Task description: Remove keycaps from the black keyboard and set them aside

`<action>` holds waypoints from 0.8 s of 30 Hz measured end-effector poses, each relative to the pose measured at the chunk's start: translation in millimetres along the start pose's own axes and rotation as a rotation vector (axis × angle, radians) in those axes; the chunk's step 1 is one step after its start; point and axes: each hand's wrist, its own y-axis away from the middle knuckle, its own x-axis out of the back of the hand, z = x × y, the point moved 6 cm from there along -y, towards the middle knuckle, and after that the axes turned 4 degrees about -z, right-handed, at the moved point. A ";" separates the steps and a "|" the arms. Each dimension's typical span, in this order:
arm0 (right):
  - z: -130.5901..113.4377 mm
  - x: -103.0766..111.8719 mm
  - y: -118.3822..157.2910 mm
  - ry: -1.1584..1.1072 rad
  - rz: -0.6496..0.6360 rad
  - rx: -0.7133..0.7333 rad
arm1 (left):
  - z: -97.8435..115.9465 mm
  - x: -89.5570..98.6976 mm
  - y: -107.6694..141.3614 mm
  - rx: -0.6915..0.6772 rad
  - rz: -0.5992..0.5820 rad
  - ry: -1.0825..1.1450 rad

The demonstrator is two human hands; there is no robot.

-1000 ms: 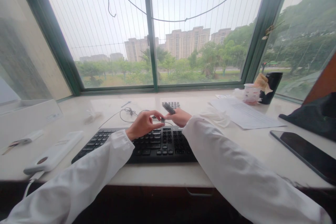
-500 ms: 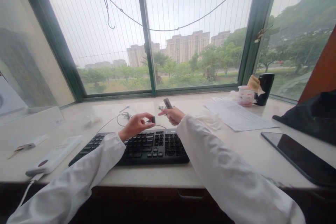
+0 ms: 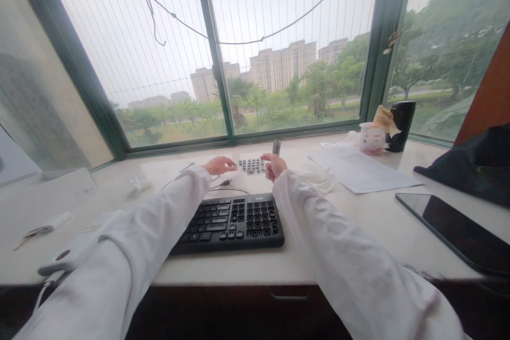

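Note:
My left hand (image 3: 220, 164) is closed in a pinch at the left end of several small grey keycaps (image 3: 251, 165), laid out in rows on the white surface. A small keycap (image 3: 235, 166) shows at its fingertips, partly hidden. My right hand (image 3: 275, 168) is closed around a slim dark tool (image 3: 276, 146) that sticks up above the fist; its exact kind is unclear. That hand's index finger points left towards the rows. The black keyboard (image 3: 239, 241) lies nearer to me, its number pad showing bare sockets. My left sleeve covers the keyboard's left part.
A cable plug (image 3: 225, 183) lies behind the keyboard. To the right are a paper sheet (image 3: 358, 170), a cup (image 3: 372, 139), a black cylinder (image 3: 401, 125) and a phone (image 3: 454, 231). On the left are a white power bank (image 3: 66, 257), keys (image 3: 35, 232) and a white box (image 3: 43, 199).
My left hand has moved forward from above the keyboard to the left end of the keycap rows, with the keycap. My right hand has shifted slightly right, turning the tool more upright.

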 end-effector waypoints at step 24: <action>3.9 -2.3 -0.5 0.021 -0.008 -0.033 | -12.4 -24.5 -46.8 0.007 -0.028 -0.095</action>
